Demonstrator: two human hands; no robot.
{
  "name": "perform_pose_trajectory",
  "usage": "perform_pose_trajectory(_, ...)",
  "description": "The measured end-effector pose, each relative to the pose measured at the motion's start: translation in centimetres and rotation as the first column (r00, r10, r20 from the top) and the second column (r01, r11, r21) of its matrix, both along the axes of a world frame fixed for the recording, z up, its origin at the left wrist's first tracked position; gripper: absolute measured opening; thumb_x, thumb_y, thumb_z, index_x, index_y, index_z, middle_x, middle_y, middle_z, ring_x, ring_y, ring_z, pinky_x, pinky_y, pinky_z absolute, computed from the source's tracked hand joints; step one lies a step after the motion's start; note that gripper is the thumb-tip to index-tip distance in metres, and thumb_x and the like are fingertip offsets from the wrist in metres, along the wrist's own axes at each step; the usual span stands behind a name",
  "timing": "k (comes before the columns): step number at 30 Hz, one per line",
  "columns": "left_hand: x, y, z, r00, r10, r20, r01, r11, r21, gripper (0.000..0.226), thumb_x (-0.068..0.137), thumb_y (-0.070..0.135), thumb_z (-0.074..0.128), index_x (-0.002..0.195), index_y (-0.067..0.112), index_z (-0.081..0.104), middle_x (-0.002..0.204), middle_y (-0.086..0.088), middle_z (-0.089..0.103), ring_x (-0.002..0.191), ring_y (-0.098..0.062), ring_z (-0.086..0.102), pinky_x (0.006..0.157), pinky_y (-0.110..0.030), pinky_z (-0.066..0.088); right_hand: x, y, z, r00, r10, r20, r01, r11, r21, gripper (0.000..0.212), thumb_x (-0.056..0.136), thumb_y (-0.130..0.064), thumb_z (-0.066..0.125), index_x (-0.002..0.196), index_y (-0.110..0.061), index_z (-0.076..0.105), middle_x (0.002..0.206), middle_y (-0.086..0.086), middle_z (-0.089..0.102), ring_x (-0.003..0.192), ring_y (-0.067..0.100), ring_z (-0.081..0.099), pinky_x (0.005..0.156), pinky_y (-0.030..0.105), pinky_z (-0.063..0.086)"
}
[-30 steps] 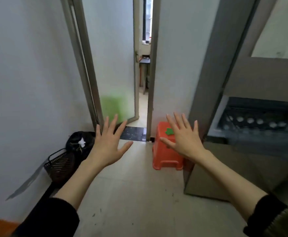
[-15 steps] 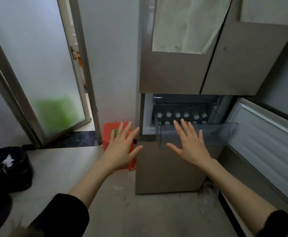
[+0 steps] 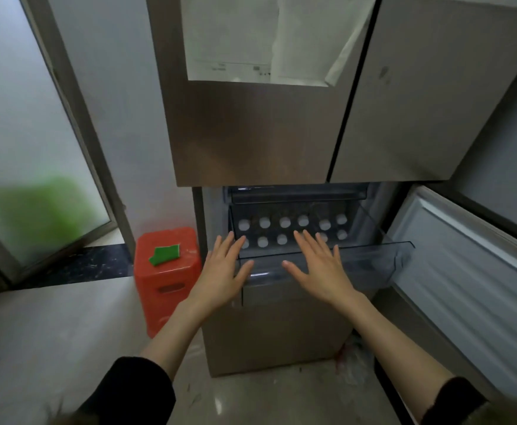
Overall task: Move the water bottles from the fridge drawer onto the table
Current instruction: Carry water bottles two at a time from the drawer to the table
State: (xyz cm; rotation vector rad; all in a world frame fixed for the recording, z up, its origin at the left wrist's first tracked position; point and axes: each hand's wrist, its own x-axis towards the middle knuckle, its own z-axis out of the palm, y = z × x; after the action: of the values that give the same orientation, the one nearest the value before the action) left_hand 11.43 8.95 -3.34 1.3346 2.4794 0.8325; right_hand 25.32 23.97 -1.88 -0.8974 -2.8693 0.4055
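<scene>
A clear plastic fridge drawer [image 3: 370, 259] stands pulled out below the steel upper doors. Inside it several water bottles [image 3: 284, 223] stand upright in two rows, only their white caps showing. My left hand [image 3: 223, 271] hovers flat with fingers spread over the drawer's front left corner. My right hand [image 3: 320, 265] hovers flat over the drawer's front rim, fingertips above the near row of caps. Both hands hold nothing. No table is in view.
The lower fridge door [image 3: 472, 286] is swung open at the right. An orange plastic stool [image 3: 166, 277] with a green scrap on top stands left of the fridge. A frosted glass door [image 3: 36, 167] fills the left. Bare tiled floor lies below my arms.
The view swung right from the doorway to face the fridge and came closer. Both hands stayed flat and spread and now hover over the drawer's front.
</scene>
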Motion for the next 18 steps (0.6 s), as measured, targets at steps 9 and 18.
perform_pose_trajectory(9, -4.7, 9.6, -2.0, 0.981, 0.088, 0.170, -0.106, 0.989, 0.102, 0.049, 0.097, 0.018, 0.042, 0.143, 0.008, 0.029, 0.152, -0.011, 0.026, 0.142, -0.022, 0.022, 0.112, -0.024, 0.016, -7.6, 7.0, -3.5, 0.998, 0.058, -0.012, -0.059, 0.997, -0.057, 0.061, 0.096, -0.049, 0.032, 0.148, -0.018, 0.022, 0.156, 0.002, 0.018, 0.146, 0.019, 0.006, 0.118, 0.044, 0.000)
perform_pose_trajectory(18, -8.1, 17.9, -6.5, 0.285, 0.339, 0.897, -0.721, 0.692, -0.032, 0.040, 0.095, 0.002, 0.034, 0.134, 0.007, 0.041, 0.112, -0.011, 0.058, 0.092, -0.022, 0.054, 0.080, -0.030, 0.046, -13.2, 13.9, -5.5, 0.992, -0.074, -0.105, -0.018, 0.729, -0.684, 0.022, 0.097, -0.024, 0.045, 0.108, -0.013, 0.060, 0.106, 0.001, 0.059, 0.100, 0.013, 0.054, 0.079, 0.018, 0.041)
